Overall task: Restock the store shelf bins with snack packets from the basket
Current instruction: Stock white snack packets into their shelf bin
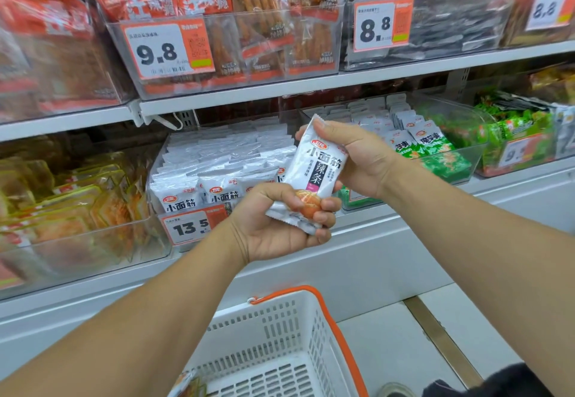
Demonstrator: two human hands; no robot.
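A white snack packet (314, 169) with black lettering is held upright in front of the lower shelf by both hands. My left hand (280, 225) grips its bottom end, fingers curled round it. My right hand (351, 153) holds its top half, thumb at the upper edge. Behind it stands a clear bin (155, 210) filled with matching white packets (217, 160) and a 13.5 price tag (189, 228). The white basket (273, 340) with an orange handle sits on the floor below my arms; a packet corner (189, 384) shows inside it.
To the right a clear bin (466, 135) holds green and white packets. A bin of yellow packs (62, 197) stands at the left. The upper shelf carries bins of red packs (224, 38) and dark packs (451, 29). White shelf edge (373, 231) runs between hands and basket.
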